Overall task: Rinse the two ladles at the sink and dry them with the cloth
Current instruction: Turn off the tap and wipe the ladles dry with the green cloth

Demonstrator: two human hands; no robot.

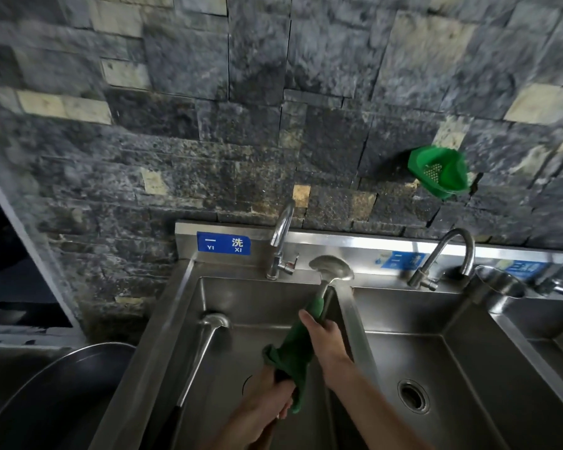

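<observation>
**Ladle Drying at the Left Basin**

The right hand (322, 339) wraps its fingers (307, 319) around a green cloth (294, 349), which sheathes the shaft of the held ladle (330, 267). The ladle bowl sits at 12 o'clock from that hand, above the divider between the left basin (257, 303) and the right basin (436, 352). The left hand (267, 404), at 7 o'clock from the right hand, has its fingers curled around the ladle's handle end and the cloth's lower fold.

The second ladle (205, 339) lies in the left basin, bowl end at 10 o'clock from the right hand, handle running toward 7 o'clock, apart from both hands.

A left faucet (281, 245) stands at 12 o'clock of the left basin; a right faucet (446, 258) stands behind the right basin. A green strainer basket (439, 172) hangs on the stone wall (241, 108) at 1 o'clock. A blue label (223, 243) marks the backsplash.
</observation>
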